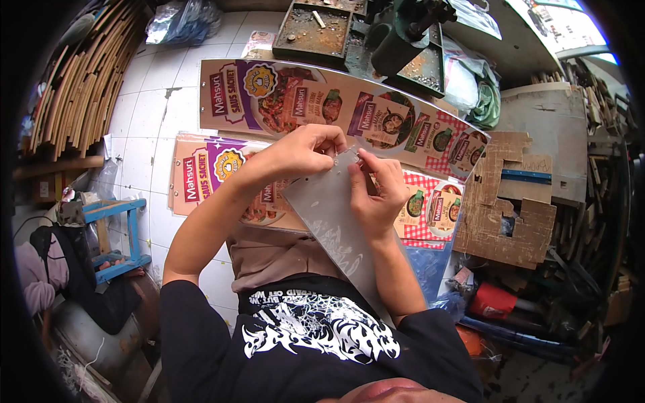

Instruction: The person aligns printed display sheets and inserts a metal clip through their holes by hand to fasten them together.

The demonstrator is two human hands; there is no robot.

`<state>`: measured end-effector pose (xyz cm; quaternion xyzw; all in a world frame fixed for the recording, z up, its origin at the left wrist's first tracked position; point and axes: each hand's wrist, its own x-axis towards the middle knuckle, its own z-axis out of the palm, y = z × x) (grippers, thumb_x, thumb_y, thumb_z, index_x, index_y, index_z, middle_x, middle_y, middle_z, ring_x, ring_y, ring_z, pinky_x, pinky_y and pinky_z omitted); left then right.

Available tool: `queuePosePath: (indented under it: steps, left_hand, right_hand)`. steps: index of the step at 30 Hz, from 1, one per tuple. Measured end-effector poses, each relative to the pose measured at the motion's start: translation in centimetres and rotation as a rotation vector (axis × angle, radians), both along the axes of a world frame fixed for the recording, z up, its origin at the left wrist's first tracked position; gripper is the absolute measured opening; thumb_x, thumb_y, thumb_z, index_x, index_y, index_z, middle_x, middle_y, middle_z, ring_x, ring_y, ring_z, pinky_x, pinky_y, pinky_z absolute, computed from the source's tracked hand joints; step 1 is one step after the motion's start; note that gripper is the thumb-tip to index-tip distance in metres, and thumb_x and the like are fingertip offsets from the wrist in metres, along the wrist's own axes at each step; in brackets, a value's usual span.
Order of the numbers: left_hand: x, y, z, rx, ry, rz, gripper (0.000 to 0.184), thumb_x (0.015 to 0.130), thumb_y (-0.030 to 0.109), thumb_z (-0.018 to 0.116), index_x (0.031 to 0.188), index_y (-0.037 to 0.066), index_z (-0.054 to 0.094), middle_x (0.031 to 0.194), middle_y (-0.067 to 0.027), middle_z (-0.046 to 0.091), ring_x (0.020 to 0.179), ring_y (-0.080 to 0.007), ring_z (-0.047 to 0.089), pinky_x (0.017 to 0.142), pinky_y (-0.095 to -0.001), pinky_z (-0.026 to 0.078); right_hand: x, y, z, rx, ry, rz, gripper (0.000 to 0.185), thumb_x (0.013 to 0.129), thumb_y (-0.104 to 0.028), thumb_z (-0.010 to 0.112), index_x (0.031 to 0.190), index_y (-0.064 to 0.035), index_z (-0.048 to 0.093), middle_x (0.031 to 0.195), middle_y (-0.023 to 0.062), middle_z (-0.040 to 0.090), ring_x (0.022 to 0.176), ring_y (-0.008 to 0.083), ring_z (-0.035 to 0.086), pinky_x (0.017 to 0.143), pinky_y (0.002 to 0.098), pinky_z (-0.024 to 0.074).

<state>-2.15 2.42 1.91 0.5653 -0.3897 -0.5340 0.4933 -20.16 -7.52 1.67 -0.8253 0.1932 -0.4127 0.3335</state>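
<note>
A long, grey plastic-looking sheet (329, 218) slants from my lap up to my hands, with small holes near its top corner. My right hand (377, 195) is closed on that corner, thumb and fingers pinched together at the edge. Across from it, my left hand (312, 151) is closed too, its fingers curled beside the same corner; what they pinch is too small to make out. Under both hands lies a printed "Mahsuri" sauce banner (222, 168), partly covered by my arms and the sheet. Another such banner (302, 101) lies just beyond it.
A dark machine (396, 50) with dirty metal trays (312, 33) stands beyond the banners. Cut brown boards (504, 208) lie at the right. Wooden strips (87, 74) are stacked at the far left, above a blue frame (124, 232). A red object (494, 300) sits at lower right.
</note>
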Motion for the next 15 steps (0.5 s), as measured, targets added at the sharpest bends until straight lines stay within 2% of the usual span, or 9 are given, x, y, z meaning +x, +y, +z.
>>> queuePosePath:
  steps: [2,15]
  left_hand:
    - [0.19,0.0,-0.18,0.004,0.023,-0.005,0.031,0.072,0.0,0.061,0.103,-0.001,0.061,0.081,0.0007,0.057,0.076,-0.0063,0.055,0.065,-0.0231,0.044]
    - [0.43,0.1,-0.15,-0.003,0.044,-0.016,0.031,0.074,0.0,0.063,0.105,-0.003,0.062,0.081,-0.001,0.059,0.075,-0.0069,0.057,0.066,-0.023,0.046]
  right_hand:
    - [-0.1,0.33,0.4,-0.032,0.045,0.047,0.027,0.077,0.0,0.079,0.103,-0.0049,0.075,0.083,0.0073,0.071,0.077,0.0249,0.064,0.075,0.0367,0.0473]
    - [0.11,0.39,0.38,-0.125,0.079,0.065,0.026,0.077,-0.003,0.081,0.102,-0.0061,0.075,0.084,0.0078,0.07,0.079,0.0258,0.063,0.075,0.0371,0.0462]
